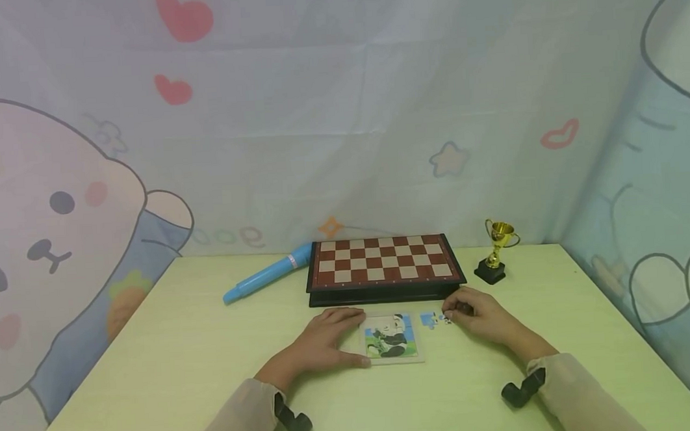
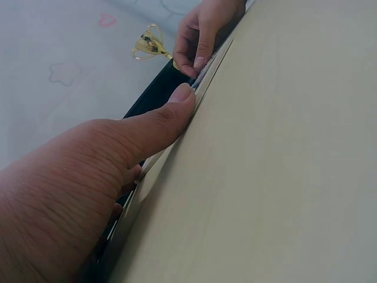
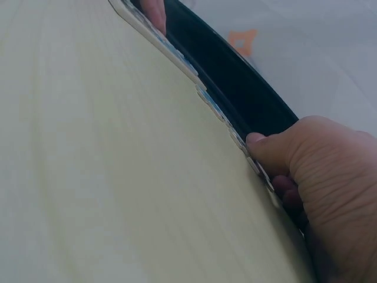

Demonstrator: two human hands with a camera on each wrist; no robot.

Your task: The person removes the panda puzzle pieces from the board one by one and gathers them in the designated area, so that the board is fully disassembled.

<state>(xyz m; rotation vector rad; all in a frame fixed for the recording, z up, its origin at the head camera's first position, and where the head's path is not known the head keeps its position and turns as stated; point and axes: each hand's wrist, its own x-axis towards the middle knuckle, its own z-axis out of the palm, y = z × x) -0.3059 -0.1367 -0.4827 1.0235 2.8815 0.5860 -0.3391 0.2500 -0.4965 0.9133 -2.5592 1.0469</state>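
A square jigsaw tray with a panda picture lies on the table in front of a chessboard. At its left side my left hand rests, the fairly straight fingers at the top left corner and the thumb at the bottom left one. Several loose jigsaw pieces, blue and black-and-white, lie just right of the tray. My right hand pinches one small piece at the right end of this group between thumb and fingers. In the right wrist view the loose pieces show edge-on beside the thumb, and the pinched one is mostly hidden.
Behind the tray stands the folded chessboard box in red and white squares. A blue pen-shaped object lies against its left side. To its right is a gold trophy cup on a black base. A printed cloth hangs behind the table.
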